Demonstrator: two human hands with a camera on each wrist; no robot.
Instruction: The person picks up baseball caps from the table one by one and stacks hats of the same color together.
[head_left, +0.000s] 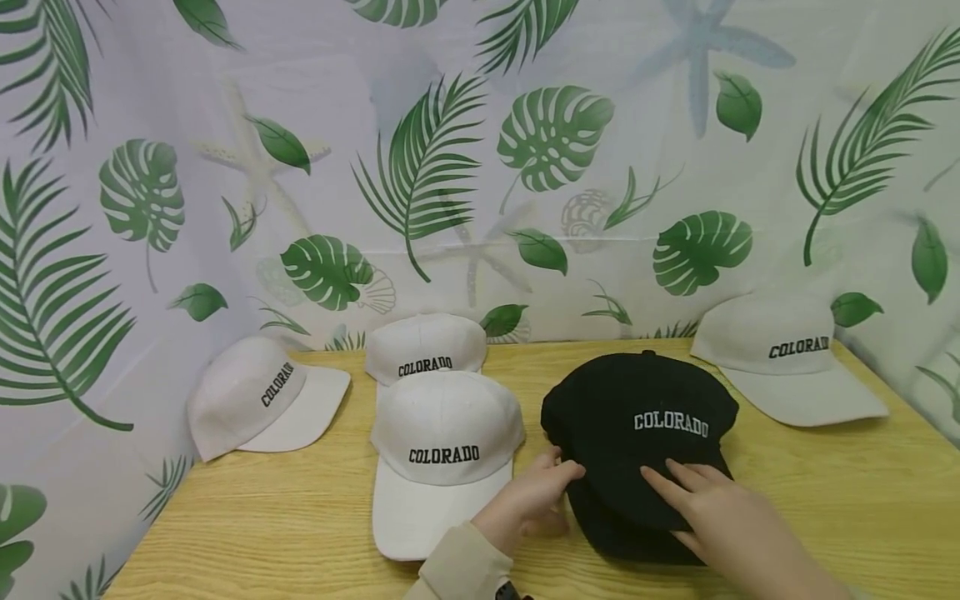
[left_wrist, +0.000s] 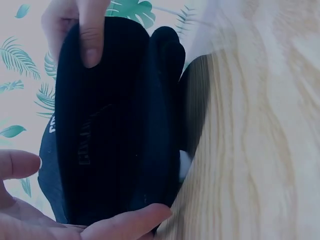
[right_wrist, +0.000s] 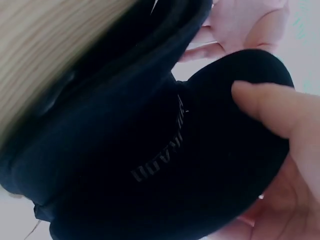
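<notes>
A black cap with white "COLORADO" lettering sits on the table's right half, with a second black brim showing beneath its own. My right hand grips the upper brim; in the right wrist view its thumb lies on one face and the other fingers are behind. At the cap's left side, my left hand holds the edge between thumb and fingers. The left wrist view shows a forefinger along that edge. How much of a second cap lies underneath is hidden.
Two white caps stand one behind the other just left of my left hand. Another white cap lies at the far left, and one more white cap at the back right. A leaf-print cloth hangs behind the wooden table.
</notes>
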